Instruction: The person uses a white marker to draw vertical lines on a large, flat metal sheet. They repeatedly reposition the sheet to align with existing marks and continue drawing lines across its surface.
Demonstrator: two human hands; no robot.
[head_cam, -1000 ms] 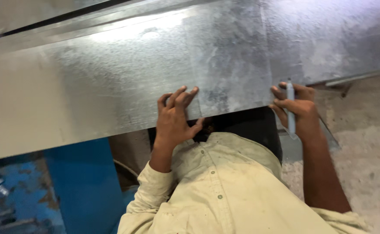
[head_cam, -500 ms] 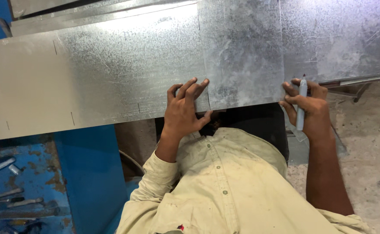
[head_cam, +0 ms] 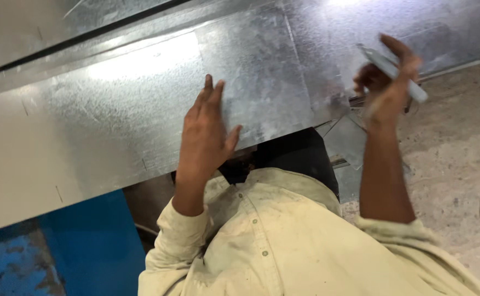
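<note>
A large galvanised metal sheet (head_cam: 141,115) lies flat across the work surface in front of me. My left hand (head_cam: 207,134) rests palm down on its near edge, fingers together and pointing away. My right hand (head_cam: 385,87) is raised above the sheet's right end, closed around a grey marker pen (head_cam: 396,74) that slants across the fingers. The pen tip is off the metal. My cream shirt (head_cam: 283,241) fills the lower middle of the view.
A blue machine frame (head_cam: 86,241) stands under the sheet at the lower left. More sheet metal (head_cam: 59,27) lies behind a dark gap at the top. A concrete floor (head_cam: 459,164) with a thin cable is on the right.
My right hand has lifted off the sheet's edge with the pen and now hovers above it. My left hand has slid further onto the sheet. The view has moved closer.
</note>
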